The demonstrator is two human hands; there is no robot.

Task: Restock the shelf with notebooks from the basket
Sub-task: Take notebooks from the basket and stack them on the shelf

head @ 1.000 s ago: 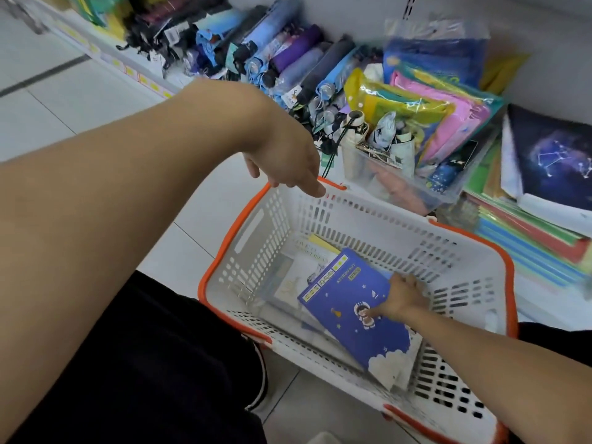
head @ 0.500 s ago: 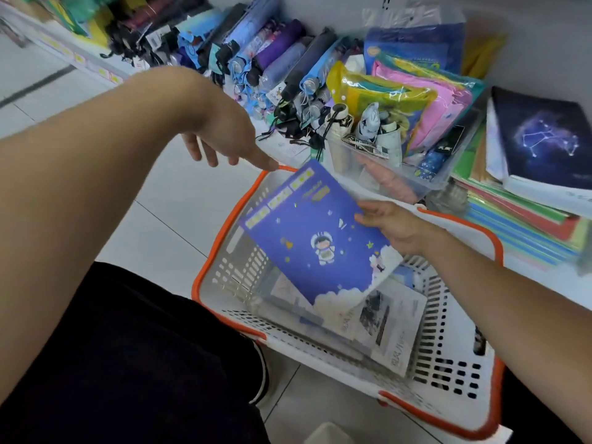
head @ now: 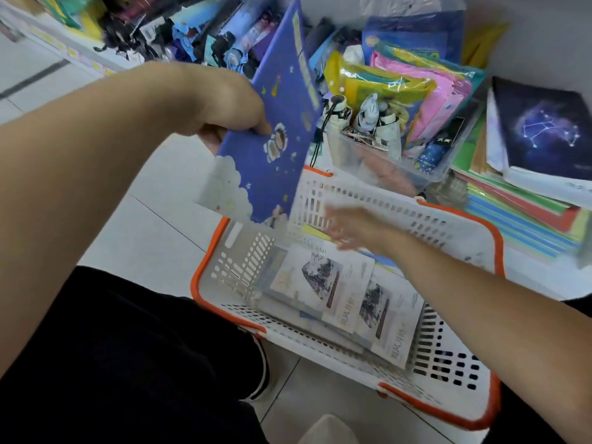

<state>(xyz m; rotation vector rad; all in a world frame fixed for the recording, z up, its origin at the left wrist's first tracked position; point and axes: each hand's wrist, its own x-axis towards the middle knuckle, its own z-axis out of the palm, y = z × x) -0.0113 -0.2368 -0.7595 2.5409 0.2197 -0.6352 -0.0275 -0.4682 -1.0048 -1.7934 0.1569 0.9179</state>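
The left hand (head: pixel 224 113) pinches a blue notebook (head: pixel 275 129), its cover showing an astronaut, stars and white clouds, tilted above the orange-rimmed white basket (head: pixel 448 219), while the right hand (head: pixel 349 229), blurred, seems loosely spread inside it, holding nothing.

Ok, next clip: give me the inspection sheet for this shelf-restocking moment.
Surface: white tiled floor; low shelf behind the basket.
Job's things: blue astronaut notebook held upright above white basket with orange rim; pale notebooks lie inside.
Clutter: folded umbrellas, clear bin of packets, constellation notebook on coloured stack.
Grippers: left hand grips the blue notebook; right hand, blurred, fingers spread over the basket, holding nothing.
Cables: nothing seen.
Surroundings: white wall; person's dark trousers.
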